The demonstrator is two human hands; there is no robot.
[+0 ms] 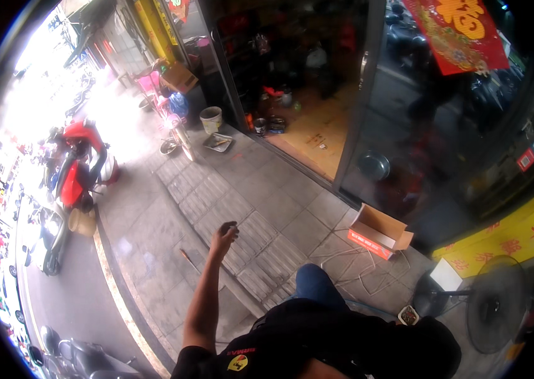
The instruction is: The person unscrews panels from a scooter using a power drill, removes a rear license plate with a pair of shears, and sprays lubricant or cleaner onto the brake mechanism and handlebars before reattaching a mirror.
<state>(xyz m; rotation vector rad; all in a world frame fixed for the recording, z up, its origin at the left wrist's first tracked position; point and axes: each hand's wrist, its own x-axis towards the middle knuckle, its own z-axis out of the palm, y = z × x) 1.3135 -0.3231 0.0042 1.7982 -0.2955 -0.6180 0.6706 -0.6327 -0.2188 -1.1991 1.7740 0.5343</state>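
My left hand is held out in front of me above the paved sidewalk, its fingers curled closed. A small dark spot shows at the fingertips, too small to name. On the paving to the left of this hand lies a thin stick-like tool with a reddish-brown part. My right hand is out of sight; only the dark sleeve shows on that side. My bent knee in blue jeans points forward. To its right an open orange-and-white cardboard box stands by the glass door.
Ahead, an open shop doorway shows a wooden floor. A bucket, a metal tray and a pink bicycle stand beside it. A red scooter is parked left at the curb. A fan stands at right.
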